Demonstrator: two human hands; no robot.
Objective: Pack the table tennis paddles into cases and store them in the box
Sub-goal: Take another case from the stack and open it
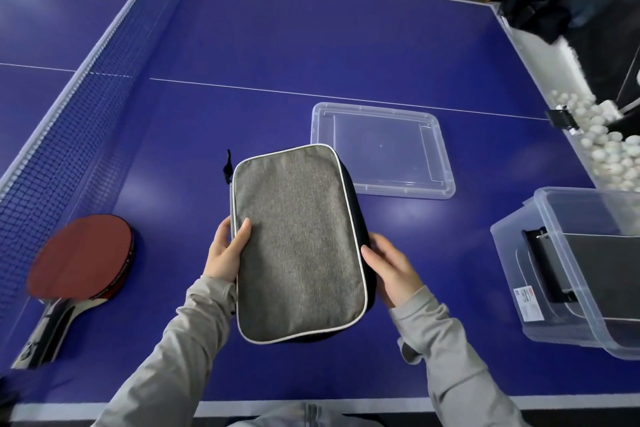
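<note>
Gray case (298, 243) gripped at both long edges.
Left hand (227, 253) and right hand (389, 270) clamped on; likely light, soft-sided, easiest held by piped rim.

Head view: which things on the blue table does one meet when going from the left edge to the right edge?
Red paddle → left hand → grey case → right hand → clear box. The clear lid is left out: it lies farther back and overlaps the case and the right hand in this order.
</note>
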